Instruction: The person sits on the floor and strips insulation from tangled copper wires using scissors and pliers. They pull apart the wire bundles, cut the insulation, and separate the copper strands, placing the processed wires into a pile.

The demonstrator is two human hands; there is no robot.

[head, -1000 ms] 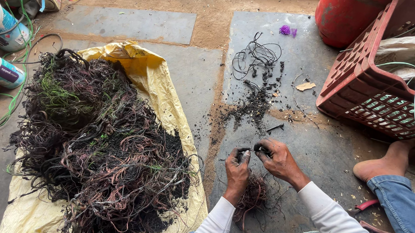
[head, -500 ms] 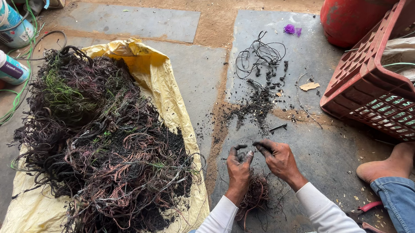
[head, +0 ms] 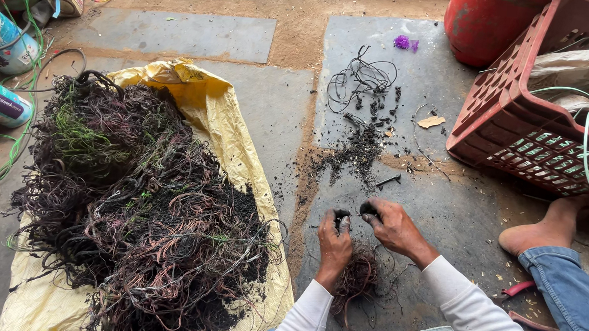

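Glossy yellow plastic sheet [head: 239, 139], rough stone floor [head: 180, 35]

We count two hands [head: 334, 245] [head: 395, 228], one bare foot [head: 539, 232], one red crate [head: 512, 123], one red drum [head: 490, 24], two cans [head: 2, 33] [head: 2, 103], one yellow sheet [head: 197, 93], one big wire heap [head: 131, 204] and one pliers [head: 519, 305].

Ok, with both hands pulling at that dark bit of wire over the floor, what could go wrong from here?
Three risks, as I judge them:
1. The left hand and right hand are bare; frayed strands in the wire piece could prick fingers.
2. The bare foot rests near black debris and red-handled pliers.
3. The small copper bundle under the wrists may snag the white sleeves.
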